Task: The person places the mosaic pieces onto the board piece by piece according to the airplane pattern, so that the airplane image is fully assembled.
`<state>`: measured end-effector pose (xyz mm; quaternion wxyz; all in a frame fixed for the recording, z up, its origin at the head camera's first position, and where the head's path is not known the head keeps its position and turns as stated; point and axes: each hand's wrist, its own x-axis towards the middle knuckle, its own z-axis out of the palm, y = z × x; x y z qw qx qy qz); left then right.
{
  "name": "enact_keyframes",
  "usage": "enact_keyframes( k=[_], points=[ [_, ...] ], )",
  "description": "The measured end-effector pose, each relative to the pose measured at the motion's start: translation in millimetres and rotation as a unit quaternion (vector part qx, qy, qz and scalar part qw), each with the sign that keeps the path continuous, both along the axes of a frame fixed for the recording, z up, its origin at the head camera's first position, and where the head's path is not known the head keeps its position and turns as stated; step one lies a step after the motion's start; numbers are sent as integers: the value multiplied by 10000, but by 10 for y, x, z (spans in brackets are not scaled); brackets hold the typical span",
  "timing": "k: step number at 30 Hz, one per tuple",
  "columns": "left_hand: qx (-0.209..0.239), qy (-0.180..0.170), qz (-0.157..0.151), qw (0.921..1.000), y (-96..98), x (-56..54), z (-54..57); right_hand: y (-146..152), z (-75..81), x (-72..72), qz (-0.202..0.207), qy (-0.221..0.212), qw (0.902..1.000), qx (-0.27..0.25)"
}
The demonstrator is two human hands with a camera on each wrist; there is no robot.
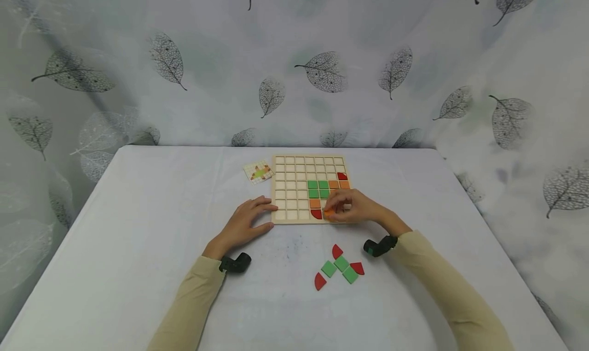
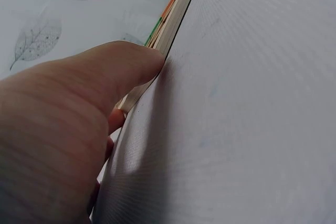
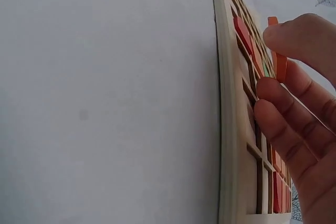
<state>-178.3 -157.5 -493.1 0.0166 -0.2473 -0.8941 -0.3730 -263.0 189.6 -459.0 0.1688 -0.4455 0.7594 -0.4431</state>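
Lying nearest on the tabletop (image 1: pixel 138 269), loose green squares (image 1: pixel 341 263) and red quarter-rounds (image 1: pixel 319 281) looked light, stiff and hard to break, their flat faces perhaps a little slippery, so their edges seemed the best place to take hold. Farther on, above the near side of the gridded board (image 1: pixel 273 179), an orange piece (image 3: pixel 281 68) was pinched between the thumb and fingers of the right hand (image 1: pixel 356 207); it too was probably light and rigid, safest held by its rim so that its face could settle flat. That hand reached in from the right, its other fingers bent close to the grid; whether the piece touched a cell could not be told. The left hand (image 1: pixel 248 220) lay at the board's near left corner, thumb spread from the fingers and touching the edge, a pose that would likely steady so thin a board. Beyond it, a small patterned card (image 1: pixel 258 172) lay just beside the board's far left edge, probably light and easily bent.
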Motion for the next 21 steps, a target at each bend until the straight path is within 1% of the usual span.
enact_keyframes(
  k=[4, 8, 15, 21],
  points=[
    [-25, 35, -12, 10000, 4, 3, 6, -10, 0, -66, -126, -33, 9999, -85],
    [-30, 83, -5, 10000, 9, 8, 16, -34, 15, -118, -300, 114, 9994, -111],
    [-54, 24, -2, 10000, 13, 12, 23, -121, 206, -99, -536, 171, 9983, -128],
    [-53, 49, -7, 10000, 19, 10, 32, -186, 231, -138, -692, 422, 9964, -261]
  ],
)
